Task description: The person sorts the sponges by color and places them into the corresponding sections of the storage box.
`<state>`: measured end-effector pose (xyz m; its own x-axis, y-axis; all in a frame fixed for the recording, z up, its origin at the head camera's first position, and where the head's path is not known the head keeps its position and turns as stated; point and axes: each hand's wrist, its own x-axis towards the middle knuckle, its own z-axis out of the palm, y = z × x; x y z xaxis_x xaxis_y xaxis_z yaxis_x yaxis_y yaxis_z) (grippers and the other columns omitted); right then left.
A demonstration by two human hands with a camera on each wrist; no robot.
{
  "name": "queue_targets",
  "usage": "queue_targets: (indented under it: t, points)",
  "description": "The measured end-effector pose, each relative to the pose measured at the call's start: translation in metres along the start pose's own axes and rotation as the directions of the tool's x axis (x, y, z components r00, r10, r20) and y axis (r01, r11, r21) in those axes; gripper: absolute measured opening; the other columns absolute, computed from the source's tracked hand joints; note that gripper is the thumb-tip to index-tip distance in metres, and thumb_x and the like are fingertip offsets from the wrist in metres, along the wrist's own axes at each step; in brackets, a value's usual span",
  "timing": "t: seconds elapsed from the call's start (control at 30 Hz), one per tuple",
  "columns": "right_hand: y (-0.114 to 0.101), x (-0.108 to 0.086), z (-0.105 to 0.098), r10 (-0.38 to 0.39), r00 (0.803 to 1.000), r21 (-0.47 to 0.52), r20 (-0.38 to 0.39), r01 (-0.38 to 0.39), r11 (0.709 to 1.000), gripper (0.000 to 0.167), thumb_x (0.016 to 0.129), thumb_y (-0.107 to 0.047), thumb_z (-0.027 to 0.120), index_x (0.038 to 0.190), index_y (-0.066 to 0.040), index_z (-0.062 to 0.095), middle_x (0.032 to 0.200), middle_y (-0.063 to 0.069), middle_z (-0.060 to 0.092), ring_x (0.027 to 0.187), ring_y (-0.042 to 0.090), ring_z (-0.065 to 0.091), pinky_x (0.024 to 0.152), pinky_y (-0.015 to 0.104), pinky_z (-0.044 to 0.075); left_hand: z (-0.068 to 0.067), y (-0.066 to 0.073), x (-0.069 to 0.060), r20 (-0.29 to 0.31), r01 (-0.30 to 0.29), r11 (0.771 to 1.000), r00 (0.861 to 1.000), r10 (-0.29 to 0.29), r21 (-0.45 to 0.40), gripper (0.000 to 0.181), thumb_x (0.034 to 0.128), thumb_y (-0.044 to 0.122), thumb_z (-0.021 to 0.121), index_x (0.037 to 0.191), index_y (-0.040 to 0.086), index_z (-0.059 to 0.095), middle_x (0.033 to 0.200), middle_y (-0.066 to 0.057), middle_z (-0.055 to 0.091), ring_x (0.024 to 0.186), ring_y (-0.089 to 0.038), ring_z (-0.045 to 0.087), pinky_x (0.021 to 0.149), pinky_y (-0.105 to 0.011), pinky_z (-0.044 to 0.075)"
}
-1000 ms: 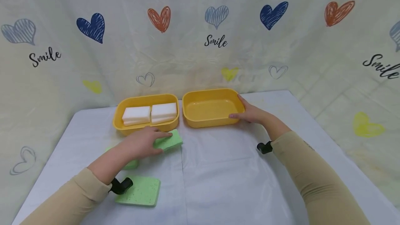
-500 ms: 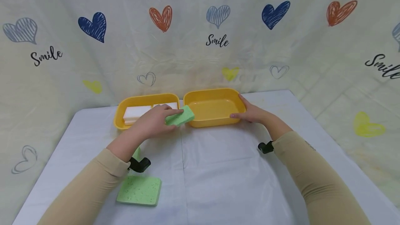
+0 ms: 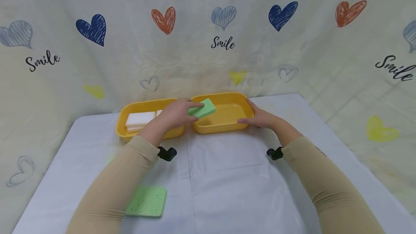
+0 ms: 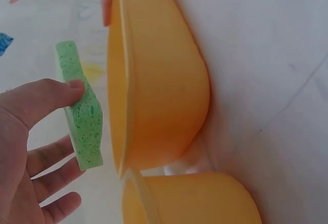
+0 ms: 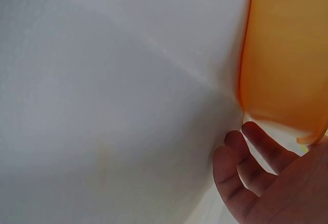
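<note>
Over the left part of the right yellow container (image 3: 224, 128), my left hand (image 3: 177, 114) pinches a green sponge (image 3: 204, 108) between thumb and fingers. In the left wrist view the speckled sponge (image 4: 84, 111) is just above the container's rim, apart from it, with the thumb pressed on its face. My right hand (image 3: 260, 116) holds the right end of that container, thumb at the front rim and fingers toward the back corner. Some right fingers (image 5: 246, 167) hang loosely bent beside the wall in the right wrist view. No sponge shows inside this container.
A second yellow container (image 3: 121, 125) on the left holds white sponges (image 3: 139, 120), partly hidden by my left hand. Another green sponge (image 3: 147, 201) lies on the white-covered table (image 3: 240, 190). A patch of green shows past my left sleeve. A heart-printed curtain (image 3: 191, 60) hangs behind.
My left hand has lifted the green sponge from in front of the left container and carried it right and away, over the right container. My right hand keeps its place.
</note>
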<state>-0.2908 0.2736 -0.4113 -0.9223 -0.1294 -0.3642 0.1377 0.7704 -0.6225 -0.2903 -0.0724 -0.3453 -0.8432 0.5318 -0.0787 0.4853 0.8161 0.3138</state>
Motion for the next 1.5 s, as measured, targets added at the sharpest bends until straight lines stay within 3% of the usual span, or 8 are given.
queue_targets:
  t: [0.27, 0.5, 0.7, 0.87, 1.2, 1.5]
  points:
    - [-0.004, -0.002, -0.002, 0.015, 1.0, 0.003, -0.009, -0.015, 1.0, 0.123, 0.079, -0.062, 0.074, 0.158, -0.029, -0.014, 0.164, 0.022, 0.004, 0.134, 0.044, 0.031, 0.113, 0.061, 0.027, 0.015, 0.0, 0.042, 0.015, -0.029, 0.995, 1.0, 0.027, 0.097, 0.049, 0.0917, 0.038, 0.07, 0.139, 0.037, 0.058, 0.14, -0.001, 0.056, 0.128, -0.027, 0.048, 0.113, -0.05, 0.026]
    - [-0.003, -0.005, 0.0, 0.0, 1.0, 0.026, 0.001, 0.0, 1.0, 0.121, 0.081, -0.059, 0.074, 0.158, -0.029, -0.014, 0.165, 0.02, 0.002, 0.134, 0.042, 0.031, 0.111, 0.058, 0.034, 0.027, 0.006, 0.058, 0.08, -0.039, 0.977, 0.997, 0.022, 0.212, 0.044, 0.0922, 0.027, 0.071, 0.135, 0.032, 0.063, 0.134, 0.003, 0.063, 0.124, -0.021, 0.054, 0.114, -0.049, 0.021]
    - [-0.001, -0.002, 0.002, -0.019, 1.0, 0.037, 0.003, 0.019, 0.999, 0.122, 0.08, -0.058, 0.075, 0.158, -0.029, -0.013, 0.165, 0.02, 0.001, 0.138, 0.043, 0.028, 0.113, 0.059, 0.029, 0.036, 0.008, 0.059, 0.12, 0.003, 0.975, 0.992, -0.03, 0.223, 0.038, 0.0937, 0.013, 0.062, 0.129, 0.028, 0.069, 0.129, 0.002, 0.065, 0.122, -0.02, 0.055, 0.12, -0.051, 0.008]
    - [0.001, 0.0, 0.002, -0.007, 1.0, 0.039, 0.003, 0.007, 0.999, 0.121, 0.081, -0.058, 0.075, 0.158, -0.03, -0.014, 0.164, 0.02, 0.001, 0.136, 0.043, 0.031, 0.11, 0.058, 0.034, 0.037, 0.009, 0.06, 0.138, -0.013, 0.963, 0.99, -0.025, 0.271, 0.04, 0.093, 0.012, 0.061, 0.13, 0.026, 0.068, 0.129, 0.0, 0.066, 0.12, -0.021, 0.056, 0.12, -0.052, 0.01]
    - [-0.004, -0.003, 0.003, 0.005, 1.0, 0.021, 0.002, -0.005, 1.0, 0.12, 0.082, -0.056, 0.074, 0.158, -0.029, -0.015, 0.164, 0.021, 0.003, 0.136, 0.044, 0.031, 0.112, 0.06, 0.03, 0.029, 0.003, 0.055, 0.054, -0.051, 0.97, 0.998, 0.039, 0.239, 0.052, 0.0919, 0.039, 0.071, 0.141, 0.025, 0.058, 0.138, -0.002, 0.06, 0.126, -0.027, 0.052, 0.111, -0.05, 0.026]
    - [-0.002, -0.003, 0.001, -0.001, 1.0, -0.008, 0.008, 0.001, 1.0, 0.118, 0.084, -0.058, 0.071, 0.158, -0.029, -0.016, 0.164, 0.021, 0.003, 0.142, 0.045, 0.022, 0.116, 0.061, 0.018, 0.018, -0.001, 0.033, 0.015, -0.062, 0.987, 0.998, 0.06, 0.148, 0.054, 0.0933, 0.044, 0.067, 0.143, 0.026, 0.055, 0.144, -0.002, 0.054, 0.137, -0.029, 0.042, 0.117, -0.053, 0.023]
